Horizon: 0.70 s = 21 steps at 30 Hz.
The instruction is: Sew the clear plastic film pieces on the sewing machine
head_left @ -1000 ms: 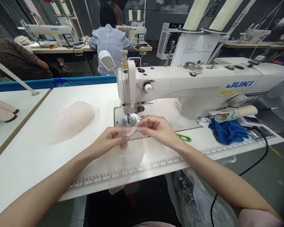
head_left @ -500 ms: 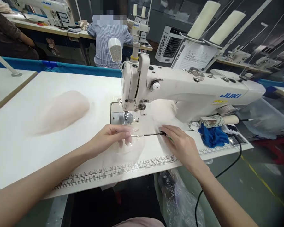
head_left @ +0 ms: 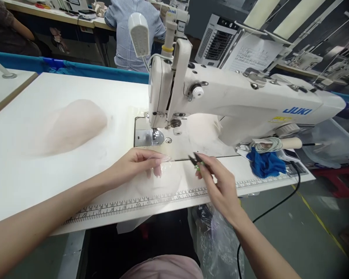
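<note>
My left hand [head_left: 144,162] pinches the edge of a sheer, pale fabric piece [head_left: 159,184], which hangs down over the ruler strip at the table's front. In my right hand [head_left: 216,176] are small thread snips [head_left: 196,159] with dark blades and green on the handle, their tips apart and pointing left toward the fabric. Both hands are in front of the white sewing machine [head_left: 221,93]; its presser foot [head_left: 155,135] stands just behind my left hand. Under the machine arm lies a pale fabric stack [head_left: 203,130].
A pale pink sheer pile [head_left: 78,124] lies on the left of the white table [head_left: 17,186]. At right are a blue cloth [head_left: 266,162], a coil of cord [head_left: 266,144] and a black cable [head_left: 275,207]. A person in a striped shirt [head_left: 133,35] sits beyond the table.
My right hand has lifted the snips off the table near the stack, and their blades now show clearly. My left hand keeps its pinch on the fabric. The camera view has tilted down slightly.
</note>
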Motion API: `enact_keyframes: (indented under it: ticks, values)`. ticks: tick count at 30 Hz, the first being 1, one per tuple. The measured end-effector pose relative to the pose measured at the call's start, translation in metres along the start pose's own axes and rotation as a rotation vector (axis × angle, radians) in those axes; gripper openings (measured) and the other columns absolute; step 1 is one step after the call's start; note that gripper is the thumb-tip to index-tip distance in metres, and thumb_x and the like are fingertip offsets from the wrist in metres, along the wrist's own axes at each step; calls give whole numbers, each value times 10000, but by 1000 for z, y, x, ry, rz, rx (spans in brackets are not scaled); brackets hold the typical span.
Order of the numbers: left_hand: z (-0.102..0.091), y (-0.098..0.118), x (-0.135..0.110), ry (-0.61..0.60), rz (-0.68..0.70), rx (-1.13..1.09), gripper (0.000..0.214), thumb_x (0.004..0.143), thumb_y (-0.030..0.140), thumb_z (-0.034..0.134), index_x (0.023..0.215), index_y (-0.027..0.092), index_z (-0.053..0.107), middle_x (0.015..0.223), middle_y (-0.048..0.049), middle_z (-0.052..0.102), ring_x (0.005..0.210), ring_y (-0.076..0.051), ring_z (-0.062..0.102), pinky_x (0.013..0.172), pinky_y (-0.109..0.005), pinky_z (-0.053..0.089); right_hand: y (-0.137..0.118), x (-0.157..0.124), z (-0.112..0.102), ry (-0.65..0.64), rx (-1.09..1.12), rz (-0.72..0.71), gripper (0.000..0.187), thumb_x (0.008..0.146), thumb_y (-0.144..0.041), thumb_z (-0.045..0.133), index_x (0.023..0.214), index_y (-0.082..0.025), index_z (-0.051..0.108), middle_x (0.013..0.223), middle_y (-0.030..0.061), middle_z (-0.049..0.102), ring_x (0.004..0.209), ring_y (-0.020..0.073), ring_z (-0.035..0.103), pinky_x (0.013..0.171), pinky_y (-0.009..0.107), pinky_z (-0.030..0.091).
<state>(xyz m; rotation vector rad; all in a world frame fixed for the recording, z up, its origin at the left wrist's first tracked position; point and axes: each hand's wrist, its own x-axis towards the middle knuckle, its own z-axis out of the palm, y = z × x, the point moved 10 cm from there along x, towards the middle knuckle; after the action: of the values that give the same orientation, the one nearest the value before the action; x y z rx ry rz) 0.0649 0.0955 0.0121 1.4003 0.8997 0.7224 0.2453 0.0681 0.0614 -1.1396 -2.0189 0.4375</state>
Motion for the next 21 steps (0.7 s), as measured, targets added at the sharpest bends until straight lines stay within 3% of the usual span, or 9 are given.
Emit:
enact_keyframes:
  ticks: [3, 6, 11, 21]
  values:
    - [2, 2, 0, 4, 1, -1, 324, 933, 410, 569, 758, 195, 737, 742, -12, 693, 738, -125, 617, 733, -245, 488, -28, 3, 26, -77, 86, -55, 378, 974, -141, 453, 1331, -245, 520, 1002, 57, 630, 868, 153, 611, 759, 293, 525]
    - [3, 3, 0, -1, -4, -10, 332, 937, 400, 567, 749, 187, 738, 753, -15, 704, 731, -119, 617, 720, -234, 485, -32, 4, 38, -64, 82, -64, 387, 963, -170, 493, 1341, -249, 511, 994, 57, 620, 829, 149, 595, 709, 280, 523]
    - [2, 2, 0, 14, -18, -17, 333, 928, 397, 579, 733, 182, 741, 743, -22, 709, 717, -124, 616, 717, -241, 489, -24, 4, 37, -8, 27, -55, 366, 955, -175, 500, 1310, -251, 538, 957, 49, 620, 734, 140, 577, 630, 273, 504]
    - [0, -1, 0, 21, -27, 0, 336, 923, 430, 582, 763, 186, 749, 755, -23, 720, 744, -135, 636, 752, -254, 487, -27, 5, 39, -18, 40, -83, 366, 947, -161, 507, 1302, -239, 547, 978, 55, 637, 757, 136, 584, 652, 275, 509]
